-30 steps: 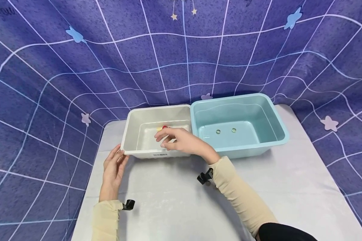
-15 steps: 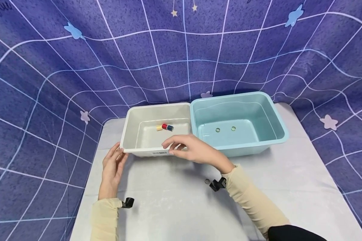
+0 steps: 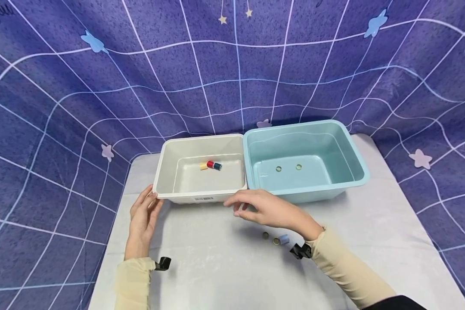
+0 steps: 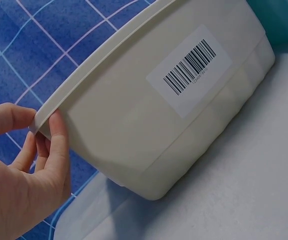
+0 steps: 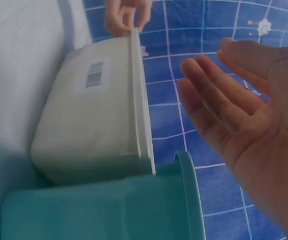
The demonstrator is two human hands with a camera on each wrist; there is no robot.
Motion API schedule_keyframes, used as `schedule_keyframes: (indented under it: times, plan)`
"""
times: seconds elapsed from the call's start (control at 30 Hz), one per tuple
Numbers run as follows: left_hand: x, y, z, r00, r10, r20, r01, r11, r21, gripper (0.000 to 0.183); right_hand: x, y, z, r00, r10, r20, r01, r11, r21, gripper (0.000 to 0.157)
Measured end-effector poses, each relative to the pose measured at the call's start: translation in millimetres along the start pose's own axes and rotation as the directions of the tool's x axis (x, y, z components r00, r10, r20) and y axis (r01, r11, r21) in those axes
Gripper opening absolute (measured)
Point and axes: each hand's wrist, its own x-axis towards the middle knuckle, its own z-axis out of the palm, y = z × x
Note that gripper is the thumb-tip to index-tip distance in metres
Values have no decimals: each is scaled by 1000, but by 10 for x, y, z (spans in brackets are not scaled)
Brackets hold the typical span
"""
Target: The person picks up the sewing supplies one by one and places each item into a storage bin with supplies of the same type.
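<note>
My left hand holds the front left corner of a white plastic bin; in the left wrist view its fingers and thumb pinch the rim. Inside that bin lie a yellow, a red and a dark blue spool of thread, close together. My right hand is in the air just in front of where the bins meet, its fingers loosely bent and nothing in them. The right wrist view shows the palm and relaxed fingers beside the white bin's rim.
A light blue bin stands against the white one, with two small greenish round pieces on its floor. Below my right forearm on the white table lie a light blue cylinder and two small round pieces. A blue curtain hangs behind.
My right hand has drawn back from over the white bin, toward me and to the right, uncovering the spools and the pieces on the table. My left hand stays at the corner.
</note>
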Motion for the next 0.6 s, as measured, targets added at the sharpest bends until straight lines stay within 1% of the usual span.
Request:
schedule_keyframes:
  times: [0.17, 0.3, 0.47, 0.6]
  plan:
    - [-8, -9, -5, 1000, 2, 7, -2, 1000, 12, 32, -176, 19, -5, 999, 33, 12, -32, 998, -57, 29]
    - [-6, -14, -9, 1000, 3, 4, -3, 1000, 27, 31, -314, 83, 9, 998, 57, 5, -56, 997, -56, 30]
    - [1, -10, -13, 1000, 17, 5, -17, 999, 32, 33, -495, 239, 63, 998, 62, -34, -63, 997, -49, 29]
    - [0, -4, -12, 1000, 14, 9, -14, 999, 29, 34, -657, 373, 120, 994, 95, -57, -99, 993, -63, 29]
